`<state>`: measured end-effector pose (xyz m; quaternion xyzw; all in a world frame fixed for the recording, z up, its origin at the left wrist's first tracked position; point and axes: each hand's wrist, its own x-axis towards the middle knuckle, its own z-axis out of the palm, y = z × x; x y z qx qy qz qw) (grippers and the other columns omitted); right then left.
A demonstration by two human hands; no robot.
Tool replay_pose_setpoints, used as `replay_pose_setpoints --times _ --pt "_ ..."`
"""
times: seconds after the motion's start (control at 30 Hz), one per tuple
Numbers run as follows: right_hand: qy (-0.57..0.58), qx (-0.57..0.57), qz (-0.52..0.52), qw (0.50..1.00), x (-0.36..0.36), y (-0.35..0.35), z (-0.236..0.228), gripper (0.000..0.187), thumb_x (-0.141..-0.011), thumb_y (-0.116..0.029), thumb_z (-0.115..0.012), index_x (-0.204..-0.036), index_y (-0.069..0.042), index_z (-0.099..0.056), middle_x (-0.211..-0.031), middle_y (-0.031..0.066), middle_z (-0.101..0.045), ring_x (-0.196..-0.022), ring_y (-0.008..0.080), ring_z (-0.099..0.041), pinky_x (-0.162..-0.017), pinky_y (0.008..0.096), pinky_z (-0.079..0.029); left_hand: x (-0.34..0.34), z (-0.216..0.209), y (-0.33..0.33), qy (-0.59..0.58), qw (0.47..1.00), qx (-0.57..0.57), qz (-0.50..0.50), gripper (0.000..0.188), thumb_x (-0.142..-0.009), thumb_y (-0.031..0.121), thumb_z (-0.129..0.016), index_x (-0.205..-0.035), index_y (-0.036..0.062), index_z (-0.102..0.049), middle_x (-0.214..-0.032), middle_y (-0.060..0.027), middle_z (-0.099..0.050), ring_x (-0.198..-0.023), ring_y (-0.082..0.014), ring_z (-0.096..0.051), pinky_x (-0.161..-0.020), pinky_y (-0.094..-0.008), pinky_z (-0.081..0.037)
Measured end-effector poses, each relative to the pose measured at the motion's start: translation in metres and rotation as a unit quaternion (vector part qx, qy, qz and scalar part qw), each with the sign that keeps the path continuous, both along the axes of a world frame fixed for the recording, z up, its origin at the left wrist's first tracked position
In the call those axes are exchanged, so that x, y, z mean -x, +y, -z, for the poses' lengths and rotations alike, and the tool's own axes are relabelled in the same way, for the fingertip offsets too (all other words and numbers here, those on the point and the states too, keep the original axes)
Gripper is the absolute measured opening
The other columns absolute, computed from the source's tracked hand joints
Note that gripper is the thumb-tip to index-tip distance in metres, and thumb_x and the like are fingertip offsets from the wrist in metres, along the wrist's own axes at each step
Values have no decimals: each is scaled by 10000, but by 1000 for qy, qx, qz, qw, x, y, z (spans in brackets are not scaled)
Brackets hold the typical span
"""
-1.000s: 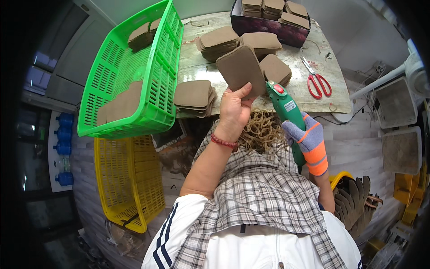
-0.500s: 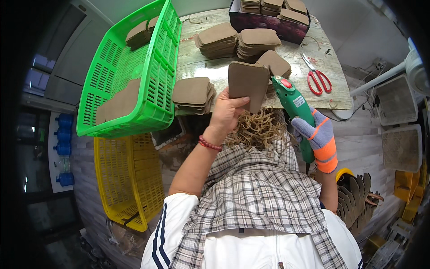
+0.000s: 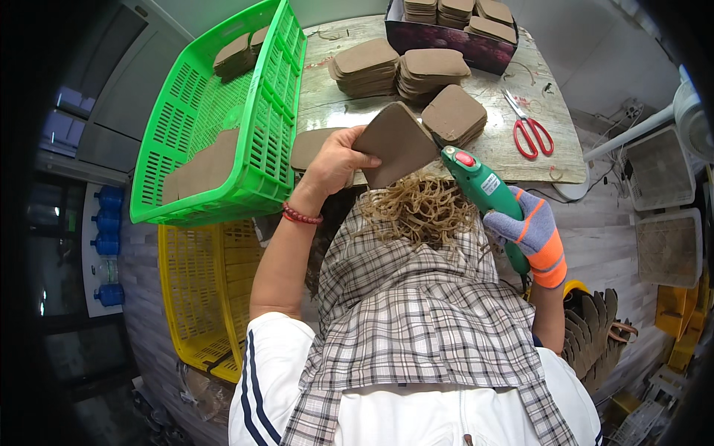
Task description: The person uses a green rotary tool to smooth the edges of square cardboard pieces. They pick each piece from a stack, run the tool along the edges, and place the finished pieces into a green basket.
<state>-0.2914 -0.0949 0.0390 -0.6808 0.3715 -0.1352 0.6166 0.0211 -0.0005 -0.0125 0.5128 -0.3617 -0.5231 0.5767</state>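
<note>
My bare left hand point(image 3: 338, 162), a red bead bracelet at its wrist, is closed on a brown rounded-corner pad point(image 3: 398, 145), gripping its left edge. Wrapped in a grey and orange glove, my right hand point(image 3: 526, 227) grips a green handheld electric cutter point(image 3: 480, 182) with a red button. The cutter's head is up against the pad's right edge; the exact contact is too small to tell. Below the pad, curly brown trimmings point(image 3: 420, 212) lie heaped on my checked apron point(image 3: 416, 297). Partly behind my left hand is a stack of brown pads point(image 3: 312, 147) at the table edge.
On the table point(image 3: 520, 167) stand more pad stacks point(image 3: 364, 67), a dark box point(image 3: 454, 44) of pads and red-handled scissors point(image 3: 532, 134). A green crate point(image 3: 253, 134) with pads is at the left, above a yellow crate point(image 3: 193, 297). A fan point(image 3: 688, 111) stands at the right.
My left hand has moved left and turned the pad, so it now tilts with a corner upward. The cutter has shifted slightly left and down along the pad's edge.
</note>
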Motion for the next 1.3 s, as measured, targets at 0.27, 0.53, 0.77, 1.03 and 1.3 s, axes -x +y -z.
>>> replay_pose_setpoints --times 0.27,0.53,0.77,1.03,1.3 --pt "-6 55 10 998 -9 7 3 363 -759 -172 -736 -1048 6 -608 -738 -1 -615 -615 43 -535 -548 202 -441 16 2 2 5 994 -91 59 500 -700 -134 -598 -1190 -36 -562 -1041 -74 -646 -896 -125 -615 -818 -263 -502" --pt "13 23 1 1000 -13 3 7 389 -757 -213 -760 -1033 16 -610 -730 20 -632 -595 46 -555 -522 199 -451 12 -2 2 -65 989 -93 97 521 -703 -141 -594 -1204 -7 -550 -1048 -33 -628 -923 -104 -594 -821 -255 -496" --pt "-34 -58 10 998 -16 4 18 358 -769 -196 -749 -1013 23 -605 -680 4 -596 -536 49 -527 -485 199 -430 9 -9 7 -112 985 -98 84 434 -703 -137 -583 -1121 -22 -573 -972 -25 -623 -901 -91 -557 -830 -247 -465" --pt "-24 -60 6 998 -16 7 14 375 -767 -195 -750 -1039 20 -605 -689 1 -596 -562 42 -522 -504 194 -423 -5 -9 10 -134 988 -76 31 443 -704 -144 -577 -1130 -23 -574 -984 -28 -625 -902 -97 -566 -818 -242 -471" --pt "-14 -16 0 1000 -18 8 18 409 -762 -203 -758 -1071 16 -603 -713 2 -611 -587 37 -531 -524 190 -432 3 -5 11 -78 993 -73 48 452 -700 -155 -577 -1132 -21 -577 -1008 -27 -624 -922 -102 -571 -840 -247 -473"
